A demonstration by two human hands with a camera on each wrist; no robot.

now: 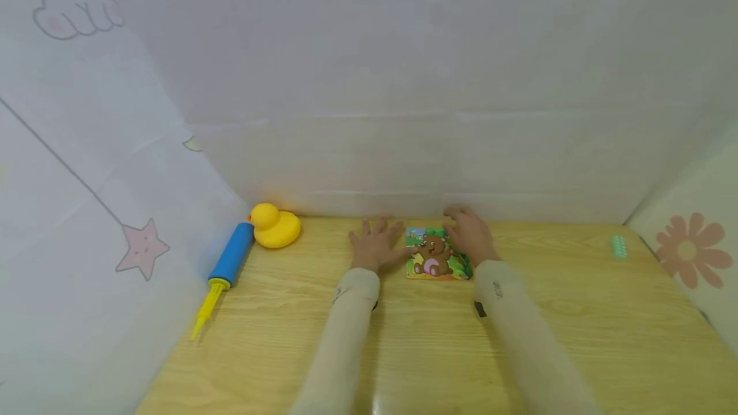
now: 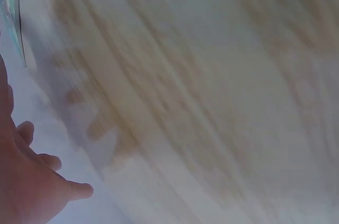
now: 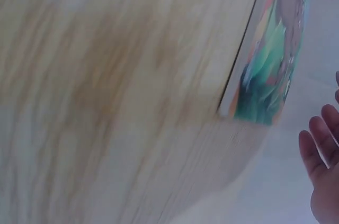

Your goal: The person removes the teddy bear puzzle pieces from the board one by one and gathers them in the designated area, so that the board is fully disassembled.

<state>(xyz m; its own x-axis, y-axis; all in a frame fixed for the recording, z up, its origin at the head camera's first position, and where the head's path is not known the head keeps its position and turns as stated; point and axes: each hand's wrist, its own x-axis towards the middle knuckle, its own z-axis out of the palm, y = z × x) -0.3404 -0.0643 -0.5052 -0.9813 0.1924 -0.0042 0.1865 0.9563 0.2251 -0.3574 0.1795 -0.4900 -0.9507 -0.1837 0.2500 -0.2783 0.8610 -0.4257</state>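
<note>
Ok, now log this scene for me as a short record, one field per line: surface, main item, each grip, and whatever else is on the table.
Surface: wood-grain table
Main item: brown-bear picture board, flat, bear upright in the head view
Left grip: bare hand, fingers spread, thumb over the board's left edge
Right grip: bare hand at the board's upper right, holding nothing; contact unclear
Left side: yellow toy duck near the blue end of a blue-and-yellow hand pump
Far right: small mint-green item, kind unclear
</note>
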